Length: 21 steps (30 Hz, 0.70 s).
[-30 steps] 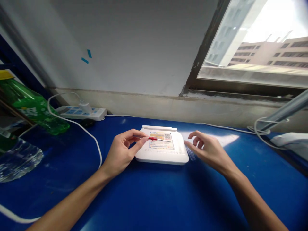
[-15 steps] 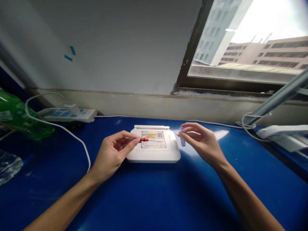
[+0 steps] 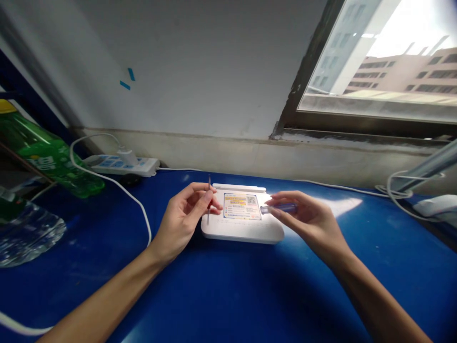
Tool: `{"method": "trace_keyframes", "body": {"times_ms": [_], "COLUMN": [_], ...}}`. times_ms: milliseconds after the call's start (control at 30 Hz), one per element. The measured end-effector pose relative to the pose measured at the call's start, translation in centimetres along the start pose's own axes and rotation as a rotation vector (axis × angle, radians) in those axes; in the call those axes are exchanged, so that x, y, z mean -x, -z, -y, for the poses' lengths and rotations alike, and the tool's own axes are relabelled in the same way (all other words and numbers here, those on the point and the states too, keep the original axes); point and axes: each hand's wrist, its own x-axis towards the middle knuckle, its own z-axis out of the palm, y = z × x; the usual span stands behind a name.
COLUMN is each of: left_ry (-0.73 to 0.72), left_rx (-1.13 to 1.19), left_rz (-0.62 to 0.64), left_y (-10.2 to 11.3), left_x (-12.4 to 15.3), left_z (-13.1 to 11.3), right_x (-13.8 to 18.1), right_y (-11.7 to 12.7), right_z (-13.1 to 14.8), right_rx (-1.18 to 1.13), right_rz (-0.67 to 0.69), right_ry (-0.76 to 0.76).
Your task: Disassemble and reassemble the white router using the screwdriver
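Left hand (image 3: pixel 182 219) pinches a thin dark pin (image 3: pixel 209 200) upright between thumb and fingertips, the other fingers loosely curled. Its grip end is hidden by the fingers. Right hand (image 3: pixel 307 221) is half closed, with a clear bluish tube (image 3: pixel 279 208) held level between thumb and fingers, its near end pointing at 9 o'clock toward a white plastic box (image 3: pixel 243 233). The box lies flat on the blue tabletop (image 3: pixel 228 295) at dial centre, between the hands, and neither hand appears to touch it.

The tube looks light and smooth, probably slippery, so best taken by its barrel. The pin looks stiff but fine, safest pinched near its thick end. The box looks light and rigid, easily lifted by its edges.

Its top carries a yellow-and-blue printed label (image 3: pixel 242 206) with a QR code (image 3: pixel 251 200); the print is too small to read. At 10 o'clock: green bottle (image 3: pixel 46 152), yellow cap, lettering unclear; power strip (image 3: pixel 121 166).
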Motion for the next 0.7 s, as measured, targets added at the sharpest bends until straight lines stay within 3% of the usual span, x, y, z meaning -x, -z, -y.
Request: {"method": "trace_keyframes", "body": {"times_ms": [133, 233, 400, 700], "left_ry": [-0.283, -0.415, -0.526, -0.595], "left_rx": [-0.546, -0.736, -0.777, -0.615], "left_rz": [0.12, 0.227, 0.294, 0.212], "left_y": [0.5, 0.7, 0.8, -0.2], "left_x": [0.1, 0.4, 0.7, 1.1], "left_z": [0.3, 0.8, 1.4, 0.6], "right_x": [0.1, 0.2, 0.4, 1.3], "right_y": [-0.2, -0.6, -1.4, -2.5], "right_z": [0.3, 0.3, 0.3, 0.3], "right_rx": [-0.048, -0.037, 0.0, 0.054], "right_rz": [0.029, 0.058, 0.084, 0.153], "right_ry": [-0.002, 0.028, 0.072, 0.092]}}
